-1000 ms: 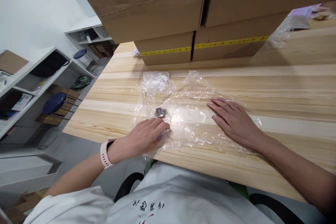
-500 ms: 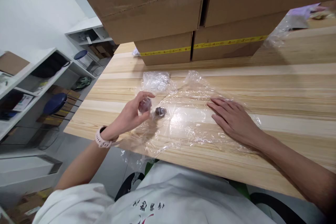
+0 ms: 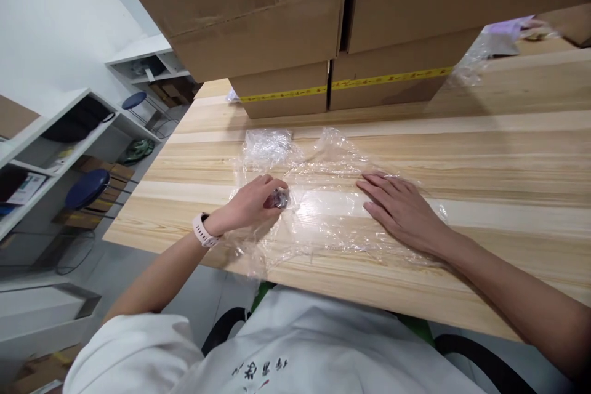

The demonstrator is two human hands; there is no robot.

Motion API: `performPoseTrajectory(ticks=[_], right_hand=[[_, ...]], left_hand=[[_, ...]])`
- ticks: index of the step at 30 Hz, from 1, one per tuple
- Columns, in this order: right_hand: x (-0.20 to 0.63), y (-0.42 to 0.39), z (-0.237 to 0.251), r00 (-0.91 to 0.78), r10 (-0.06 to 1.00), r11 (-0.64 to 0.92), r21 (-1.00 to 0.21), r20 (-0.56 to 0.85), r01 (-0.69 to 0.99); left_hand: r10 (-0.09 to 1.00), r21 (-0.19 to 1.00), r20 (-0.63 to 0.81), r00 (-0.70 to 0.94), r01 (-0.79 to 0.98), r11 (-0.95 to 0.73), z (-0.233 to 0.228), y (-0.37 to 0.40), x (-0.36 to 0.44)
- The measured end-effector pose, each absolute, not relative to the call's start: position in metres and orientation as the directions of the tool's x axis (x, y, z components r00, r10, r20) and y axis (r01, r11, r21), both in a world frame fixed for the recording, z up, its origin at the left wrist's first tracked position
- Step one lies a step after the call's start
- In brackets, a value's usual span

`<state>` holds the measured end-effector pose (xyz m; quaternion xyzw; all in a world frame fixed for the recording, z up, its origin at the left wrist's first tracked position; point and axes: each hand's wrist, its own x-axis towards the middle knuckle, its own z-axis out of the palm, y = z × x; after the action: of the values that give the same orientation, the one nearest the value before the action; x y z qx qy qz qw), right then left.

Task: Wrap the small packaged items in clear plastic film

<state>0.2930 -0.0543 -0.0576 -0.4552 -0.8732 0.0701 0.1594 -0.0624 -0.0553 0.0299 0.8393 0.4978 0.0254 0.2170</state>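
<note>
On the wooden table (image 3: 508,154), one sheet of clear plastic film (image 3: 332,209) lies spread out, wrinkled and glossy, with a crumpled lump of film (image 3: 268,144) at its far left corner. Two hands rest on the sheet. The left hand (image 3: 252,203) is curled, its fingertips closed around one small dark round part (image 3: 277,199), which sits on the film near the sheet's left side. The part looks metallic and grey-brown; finer detail is too small to tell. The right hand (image 3: 401,212) lies flat and open, palm down, fingers extended and pressing the film against the table; it holds nothing. One pale pink watch (image 3: 202,229) sits on the left wrist. Behind the sheet stand cardboard boxes (image 3: 332,24), stacked in two columns side by side; the lower two carry a yellow tape strip. The table surface is light, striped wood grain. White shelves (image 3: 55,129) stand at the left.
</note>
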Motion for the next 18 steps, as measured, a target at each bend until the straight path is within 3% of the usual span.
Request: performPoseTrajectory(ticks=[5, 7, 9, 11, 13, 16, 18], right_hand=[[0.293, -0.055, -0.057, -0.527, 0.825, 0.565, -0.311, 0.205, 0.764], [0.292, -0.055, -0.056, -0.517, 0.832, 0.554, -0.342, 0.201, 0.759], [0.292, -0.054, -0.054, -0.505, 0.839, 0.542, -0.391, 0.202, 0.744], [0.294, -0.053, -0.051, -0.472, 0.857, 0.511, -0.472, 0.208, 0.718], [0.297, -0.053, -0.046, -0.424, 0.887, 0.443, -0.601, 0.185, 0.665], [0.302, -0.058, -0.036, -0.459, 0.886, 0.287, -0.846, 0.057, 0.449], [0.302, -0.066, -0.028, -0.534, 0.844, 0.134, -0.946, -0.047, 0.295]], left_hand=[[0.907, 0.615, -0.190, 0.376, 0.766, -0.188, 0.029, -0.053, -0.058], [0.913, 0.780, -0.265, 0.309, 0.626, 0.014, 0.029, -0.051, -0.058], [0.908, 0.908, -0.328, 0.259, 0.351, 0.228, 0.032, -0.051, -0.057], [0.911, 0.935, -0.352, 0.214, 0.034, 0.353, 0.039, -0.055, -0.051], [0.920, 0.903, -0.340, 0.194, -0.205, 0.377, 0.047, -0.060, -0.038], [0.941, 0.872, -0.268, 0.206, -0.363, 0.328, 0.058, -0.063, -0.009], [0.956, 0.877, -0.186, 0.227, -0.399, 0.266, 0.062, -0.058, 0.012]])
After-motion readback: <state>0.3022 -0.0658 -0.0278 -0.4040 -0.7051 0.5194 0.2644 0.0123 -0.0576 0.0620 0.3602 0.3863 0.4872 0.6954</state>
